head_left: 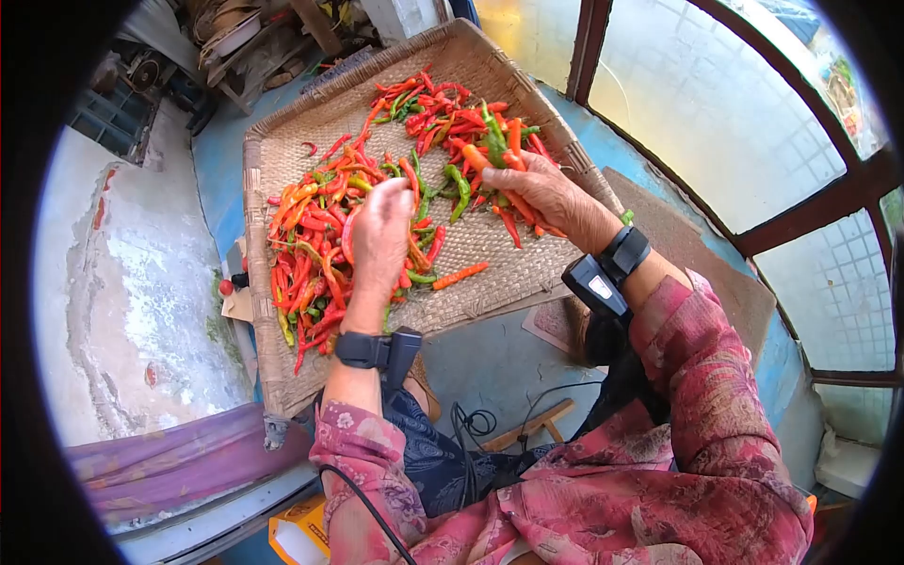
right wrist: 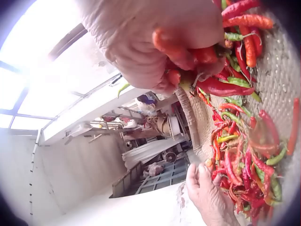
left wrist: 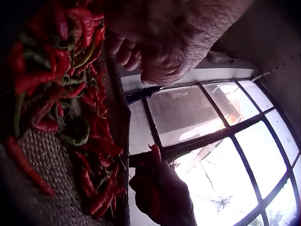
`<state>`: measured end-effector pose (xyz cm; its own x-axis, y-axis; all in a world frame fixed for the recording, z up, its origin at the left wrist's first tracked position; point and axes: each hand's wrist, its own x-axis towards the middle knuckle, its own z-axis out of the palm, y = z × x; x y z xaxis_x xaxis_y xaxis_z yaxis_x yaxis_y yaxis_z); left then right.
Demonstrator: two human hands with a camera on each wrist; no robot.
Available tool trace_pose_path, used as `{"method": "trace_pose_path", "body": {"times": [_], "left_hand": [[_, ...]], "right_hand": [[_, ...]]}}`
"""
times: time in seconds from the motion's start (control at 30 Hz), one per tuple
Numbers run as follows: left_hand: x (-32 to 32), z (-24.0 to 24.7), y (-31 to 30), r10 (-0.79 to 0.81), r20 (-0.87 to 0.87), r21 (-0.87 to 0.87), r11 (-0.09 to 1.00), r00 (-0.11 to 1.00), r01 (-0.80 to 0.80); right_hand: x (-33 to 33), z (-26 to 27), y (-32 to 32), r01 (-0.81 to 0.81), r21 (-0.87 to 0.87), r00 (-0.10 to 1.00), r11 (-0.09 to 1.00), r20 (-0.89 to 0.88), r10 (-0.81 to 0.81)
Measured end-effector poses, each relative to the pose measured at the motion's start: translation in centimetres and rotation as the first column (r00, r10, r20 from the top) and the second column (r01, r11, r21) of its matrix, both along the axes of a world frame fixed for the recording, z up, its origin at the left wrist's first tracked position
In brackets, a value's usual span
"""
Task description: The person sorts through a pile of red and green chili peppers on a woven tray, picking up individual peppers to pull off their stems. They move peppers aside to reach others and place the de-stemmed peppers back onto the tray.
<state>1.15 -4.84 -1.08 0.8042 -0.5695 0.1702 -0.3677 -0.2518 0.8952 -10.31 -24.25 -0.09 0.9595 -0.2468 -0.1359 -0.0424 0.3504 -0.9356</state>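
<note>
My right hand [head_left: 551, 196] grips several red, orange and green chili peppers [head_left: 494, 141] above the right side of a woven tray [head_left: 527, 273]. In the right wrist view, tips of the held peppers [right wrist: 171, 47] stick out between the fingers. Over the left pile of chili peppers [head_left: 306, 235] hovers my left hand [head_left: 379, 235], its fingers relaxed. Seen from the right wrist, that left hand [right wrist: 211, 195] shows nothing in its grasp. A second pile of chili peppers [head_left: 443, 118] lies at the tray's far right. One orange pepper [head_left: 461, 274] lies apart near the front rim.
Barred windows [head_left: 716, 113] run along the right side. A peeling white wall [head_left: 141, 282] and a purple cloth [head_left: 179, 457] are on the left. Black cables [head_left: 471, 424] hang by the person's legs, near a small wooden stool [head_left: 532, 428]. Clutter [head_left: 235, 38] stands behind the tray.
</note>
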Motion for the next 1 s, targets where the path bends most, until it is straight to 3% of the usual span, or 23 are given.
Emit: {"method": "trace_pose_path", "body": {"times": [0.03, 0.07, 0.1, 0.17, 0.2, 0.3, 0.37, 0.43, 0.5, 0.57, 0.6, 0.63, 0.67, 0.73, 0.8, 0.83, 0.87, 0.9, 1.0], "left_hand": [[-1.8, 0.6, -1.1, -0.062, -0.295, -0.181, 0.984, 0.954, 0.008], [-2.4, 0.2, -1.8, -0.117, -0.382, -0.242, 0.970, 0.917, 0.023], [-2.5, -0.2, -2.4, -0.178, -0.460, -0.306, 0.952, 0.870, 0.033], [-2.4, -1.0, -3.1, -0.239, -0.488, -0.263, 0.957, 0.839, 0.120], [-2.5, -1.1, -3.2, -0.228, -0.533, -0.274, 0.958, 0.815, 0.089], [-2.2, -1.5, -3.1, -0.293, -0.601, -0.400, 0.916, 0.743, 0.038], [-2.2, -1.0, -2.8, -0.302, -0.602, -0.448, 0.894, 0.740, 0.001], [-1.6, -0.3, -2.2, -0.175, -0.572, -0.453, 0.882, 0.801, -0.131], [0.7, -0.3, -0.7, 0.004, -0.456, -0.386, 0.900, 0.890, -0.201], [1.9, 1.4, 0.9, 0.269, -0.245, -0.155, 0.937, 0.931, -0.312], [3.5, 0.5, 2.3, 0.354, 0.113, -0.033, 0.935, 0.928, -0.353], [4.0, 0.5, 2.8, 0.352, 0.464, 0.065, 0.902, 0.813, -0.428], [4.1, 0.1, 2.9, 0.346, 0.467, 0.066, 0.904, 0.814, -0.422], [2.7, 1.1, 2.3, 0.292, 0.870, -0.032, 0.837, 0.396, -0.547], [2.2, 0.0, 1.0, 0.204, 0.565, 0.002, 0.969, 0.799, -0.249], [1.1, 0.0, 0.0, 0.095, 0.332, -0.053, 0.995, 0.939, -0.082], [-0.2, 0.0, -0.8, 0.046, 0.023, -0.101, 0.994, 0.999, -0.043], [-1.8, 0.8, -1.8, -0.025, -0.284, -0.161, 0.987, 0.958, -0.022], [-2.3, -0.4, -3.1, -0.254, -0.453, -0.249, 0.956, 0.854, 0.152]], "right_hand": [[0.2, 0.2, 0.8, -0.050, -0.025, 0.998, 0.998, 0.044, 0.051], [-0.1, 0.6, 1.3, -0.106, -0.028, 0.994, 0.994, 0.032, 0.107], [0.1, 0.0, 1.5, -0.143, -0.157, 0.989, 0.977, 0.010, 0.146], [0.9, -2.4, 1.9, -0.117, -0.313, 0.990, 0.942, 0.040, 0.136], [0.8, -2.3, 1.9, -0.123, -0.316, 0.989, 0.941, 0.033, 0.141], [0.3, -1.5, 1.6, -0.182, 0.077, 0.979, 0.980, -0.080, 0.188], [1.0, -1.1, 2.4, 0.106, 0.269, 0.992, 0.957, -0.090, -0.085], [1.3, -1.7, 0.5, 0.076, 0.100, 0.991, 0.992, -0.121, -0.064], [1.6, -2.1, -0.5, 0.125, 0.030, 0.987, 0.992, -0.109, -0.121], [1.5, -2.1, -1.0, 0.175, -0.040, 0.980, 0.984, -0.093, -0.178], [1.5, -2.1, -1.1, 0.169, -0.039, 0.983, 0.985, -0.064, -0.171], [1.5, -1.9, -1.0, 0.162, -0.038, 0.986, 0.986, -0.036, -0.163], [1.3, -1.8, -0.8, 0.163, -0.002, 0.987, 0.987, 0.000, -0.163], [1.1, -1.5, -0.6, 0.101, 0.051, 0.995, 0.994, -0.021, -0.100], [0.9, -0.7, 0.1, 0.019, 0.120, 0.997, 0.993, -0.071, -0.011], [1.1, -0.9, 0.5, 0.014, 0.120, 0.997, 0.993, -0.074, -0.006], [1.3, -1.2, 0.9, -0.061, 0.021, 0.995, 0.998, -0.074, 0.062], [1.5, -1.4, 1.2, -0.138, -0.078, 0.988, 0.987, -0.080, 0.131], [0.6, -0.2, 2.5, -0.267, -0.191, 0.963, 0.945, -0.087, 0.254]]}}
